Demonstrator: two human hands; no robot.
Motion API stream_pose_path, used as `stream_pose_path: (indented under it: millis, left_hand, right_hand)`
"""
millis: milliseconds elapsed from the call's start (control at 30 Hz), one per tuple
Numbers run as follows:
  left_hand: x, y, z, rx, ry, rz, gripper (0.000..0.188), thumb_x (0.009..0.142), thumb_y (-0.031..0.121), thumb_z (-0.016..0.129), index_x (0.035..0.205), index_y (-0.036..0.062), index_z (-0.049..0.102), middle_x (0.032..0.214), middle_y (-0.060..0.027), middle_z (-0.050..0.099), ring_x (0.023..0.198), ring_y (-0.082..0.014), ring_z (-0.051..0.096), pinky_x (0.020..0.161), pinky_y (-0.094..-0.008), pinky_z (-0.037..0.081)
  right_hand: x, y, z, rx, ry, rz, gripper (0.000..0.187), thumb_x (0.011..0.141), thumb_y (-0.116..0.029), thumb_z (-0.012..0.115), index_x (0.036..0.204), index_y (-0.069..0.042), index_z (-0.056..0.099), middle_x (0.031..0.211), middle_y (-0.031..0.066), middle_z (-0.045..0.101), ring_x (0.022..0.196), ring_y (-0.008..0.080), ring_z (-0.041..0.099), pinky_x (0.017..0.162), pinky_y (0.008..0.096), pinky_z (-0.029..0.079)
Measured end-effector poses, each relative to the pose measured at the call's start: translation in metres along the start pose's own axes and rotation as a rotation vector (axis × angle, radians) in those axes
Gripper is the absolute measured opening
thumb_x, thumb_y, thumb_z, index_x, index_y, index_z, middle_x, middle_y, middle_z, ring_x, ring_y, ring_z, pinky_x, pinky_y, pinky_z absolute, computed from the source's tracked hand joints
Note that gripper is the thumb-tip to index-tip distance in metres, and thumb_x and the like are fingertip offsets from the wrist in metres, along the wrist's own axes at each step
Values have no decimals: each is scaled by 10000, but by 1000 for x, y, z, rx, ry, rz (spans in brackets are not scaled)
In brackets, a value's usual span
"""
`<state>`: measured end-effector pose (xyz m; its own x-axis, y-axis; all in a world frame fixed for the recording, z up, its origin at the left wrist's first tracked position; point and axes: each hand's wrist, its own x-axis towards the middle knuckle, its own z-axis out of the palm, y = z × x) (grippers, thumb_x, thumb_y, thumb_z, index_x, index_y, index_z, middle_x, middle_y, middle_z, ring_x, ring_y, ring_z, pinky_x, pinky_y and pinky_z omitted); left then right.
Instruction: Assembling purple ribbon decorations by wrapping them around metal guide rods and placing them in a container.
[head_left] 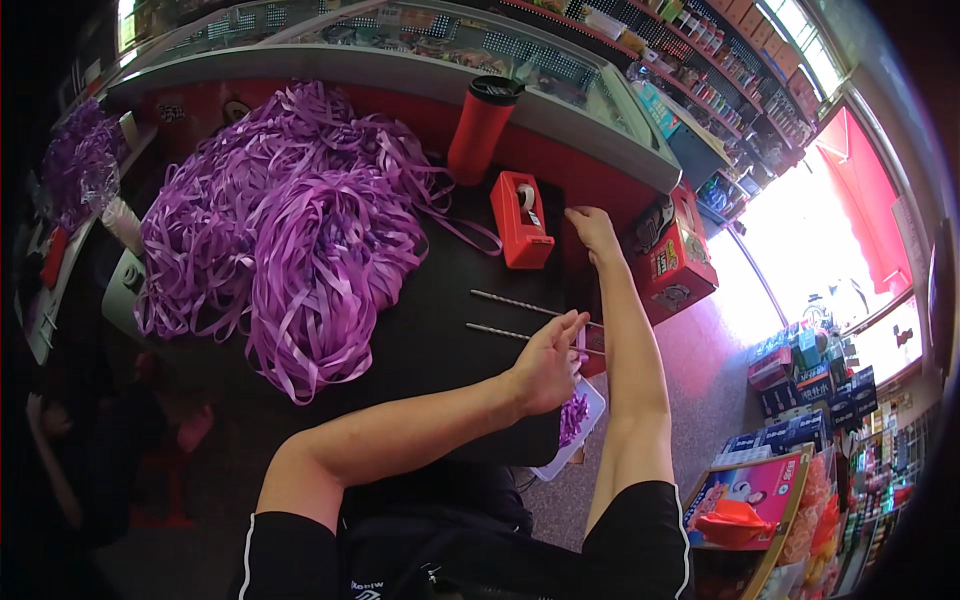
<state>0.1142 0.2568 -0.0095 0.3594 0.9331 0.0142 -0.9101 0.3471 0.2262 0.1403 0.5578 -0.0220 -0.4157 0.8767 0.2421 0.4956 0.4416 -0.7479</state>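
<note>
Two thin twisted metal rods (510, 300) stick out side by side across the right part of the black tabletop (430, 340). My left hand (545, 368) is over the rods near the table's right edge, its fingers stretched out. A bit of purple shows behind its fingers. Farther off, my right hand (594, 235) is at the edge, thumb and finger pinched together; what they hold, if anything, is too small to make out. Beside it stands a red tape dispenser (522, 222). A big heap of purple ribbon (320, 230) covers the left of the table, one strand trailing toward the dispenser.
A red tumbler (482, 130) with a black lid stands behind the dispenser, before a glass display counter (400, 50). Below the right edge is a white plastic bin (590, 425) with purple pieces. A red box (680, 255) stands right of my right hand. Another person's arm (55, 460) shows at left.
</note>
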Motion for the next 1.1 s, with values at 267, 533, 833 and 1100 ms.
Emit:
stream_pose_path:
  millis: [267, 533, 833, 1100]
  left_hand:
    - [1, 3, -10, -27, -17, 6, 682, 961, 488, 373, 1532, 219, 115, 1534, -168, 227, 1393, -263, 254, 1160, -385, 115]
    - [0, 4, -4, -53, -19, 11, 682, 965, 486, 366, 1533, 217, 100, 1504, -150, 305, 1343, -284, 342, 1136, -413, 186]
    - [1, 5, -8, -19, 45, -23, 844, 897, 597, 427, 1532, 240, 1, 1518, -295, -191, 1440, -337, -184, 1135, -439, -141]
    - [0, 1, -7, 53, 29, 2, 858, 890, 603, 441, 1534, 187, 58, 1512, -298, -205, 1433, -333, -209, 1133, -454, -148]
  right_hand:
    - [52, 14, 40, -188, 55, 307, 708, 770, -494, 716, 1071, 139, 619, 1011, 262, 653, 995, 295, 630, 840, 390, 474]
    - [47, 22, 29, -5, 67, 446, 668, 711, -372, 821, 1105, 122, 605, 1080, 254, 646, 1009, 357, 648, 805, 415, 549]
    - [-95, -40, -129, 409, 605, -73, 267, 860, -173, 679, 1027, 27, 618, 941, 82, 634, 738, 141, 617, 644, 245, 513]
    - [-231, 115, -241, 1094, 1052, -64, 240, 904, -77, 622, 1088, 68, 570, 1067, 182, 644, 923, 284, 673, 739, 308, 598]
